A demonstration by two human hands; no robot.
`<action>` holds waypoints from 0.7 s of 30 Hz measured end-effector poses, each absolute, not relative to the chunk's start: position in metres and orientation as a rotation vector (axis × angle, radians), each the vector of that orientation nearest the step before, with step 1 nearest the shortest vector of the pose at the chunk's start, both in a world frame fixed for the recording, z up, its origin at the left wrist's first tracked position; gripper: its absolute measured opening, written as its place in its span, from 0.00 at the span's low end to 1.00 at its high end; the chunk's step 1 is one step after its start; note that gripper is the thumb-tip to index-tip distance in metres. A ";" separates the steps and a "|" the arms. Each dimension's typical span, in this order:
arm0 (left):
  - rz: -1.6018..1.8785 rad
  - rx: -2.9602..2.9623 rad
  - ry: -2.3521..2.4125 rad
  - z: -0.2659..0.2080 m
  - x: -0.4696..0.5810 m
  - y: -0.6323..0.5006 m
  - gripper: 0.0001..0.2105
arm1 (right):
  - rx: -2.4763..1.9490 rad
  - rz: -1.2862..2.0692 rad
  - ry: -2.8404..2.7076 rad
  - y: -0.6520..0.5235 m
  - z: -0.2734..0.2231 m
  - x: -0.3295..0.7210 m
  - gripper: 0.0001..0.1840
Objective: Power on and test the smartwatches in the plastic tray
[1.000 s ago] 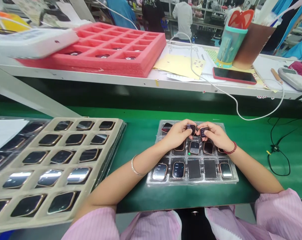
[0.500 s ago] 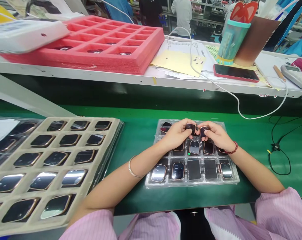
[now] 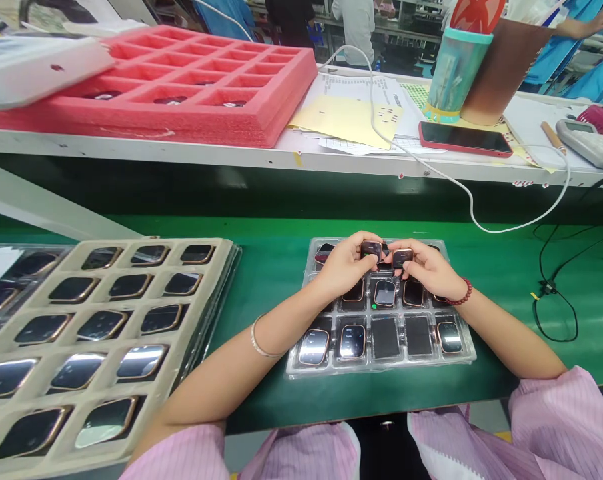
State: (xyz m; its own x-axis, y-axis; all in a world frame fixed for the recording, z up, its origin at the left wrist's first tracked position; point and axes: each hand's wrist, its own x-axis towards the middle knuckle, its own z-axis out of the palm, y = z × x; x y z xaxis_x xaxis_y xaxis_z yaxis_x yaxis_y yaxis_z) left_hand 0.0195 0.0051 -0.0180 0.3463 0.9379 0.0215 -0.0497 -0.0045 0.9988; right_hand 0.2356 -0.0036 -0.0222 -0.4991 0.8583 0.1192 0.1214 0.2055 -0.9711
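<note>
Between thumb and fingers, my left hand (image 3: 354, 261) grips a dark square smartwatch (image 3: 371, 250). Close beside it, my right hand (image 3: 428, 268) pinches a second smartwatch (image 3: 402, 258), its screen dark. Both hands are over the far rows of a clear plastic tray (image 3: 326, 371). Watch bodies sit in many of its pockets, among them a lit smartwatch (image 3: 352, 341) with text on its screen. Two nearest-row pockets show only a black insert (image 3: 385, 337). One middle watch carries a green dot (image 3: 374, 307). My hands hide part of the far row.
On the left, a beige tray (image 3: 178, 347) holds rows of watch bodies on stacked trays. The shelf above bears a red foam tray (image 3: 261, 123), papers (image 3: 341, 120), a phone (image 3: 465, 139), a teal cup (image 3: 454, 73) and a calculator (image 3: 588, 143). A white cable (image 3: 474, 210) droops off its edge.
The right watch has tipped so its face looks flatter, and my right fingers have shifted around it. Both hands still hold their watches. The whole view has shifted slightly.
</note>
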 end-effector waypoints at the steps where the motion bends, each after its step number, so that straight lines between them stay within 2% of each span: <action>1: 0.974 1.331 0.900 -0.018 0.020 0.005 0.14 | -0.918 1.347 -1.787 -0.004 -0.022 0.236 0.18; 10: 0.965 1.357 0.900 -0.017 0.021 0.003 0.17 | -0.908 1.297 -1.725 -0.003 -0.024 0.237 0.19; 15: 0.931 1.340 0.887 -0.016 0.021 0.004 0.15 | -0.936 1.259 -1.726 -0.002 -0.026 0.237 0.16; 21: 0.965 1.325 0.901 -0.014 0.021 0.003 0.14 | -0.897 1.273 -1.749 -0.004 -0.024 0.235 0.20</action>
State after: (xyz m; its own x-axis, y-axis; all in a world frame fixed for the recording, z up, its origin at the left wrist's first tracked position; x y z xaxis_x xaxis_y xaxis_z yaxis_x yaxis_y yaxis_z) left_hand 0.0207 0.0026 -0.0139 0.3550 0.9348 0.0134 -0.0512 0.0052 0.9987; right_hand 0.2349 -0.0036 -0.0242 -0.4482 0.8752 0.1823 0.0953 0.2496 -0.9637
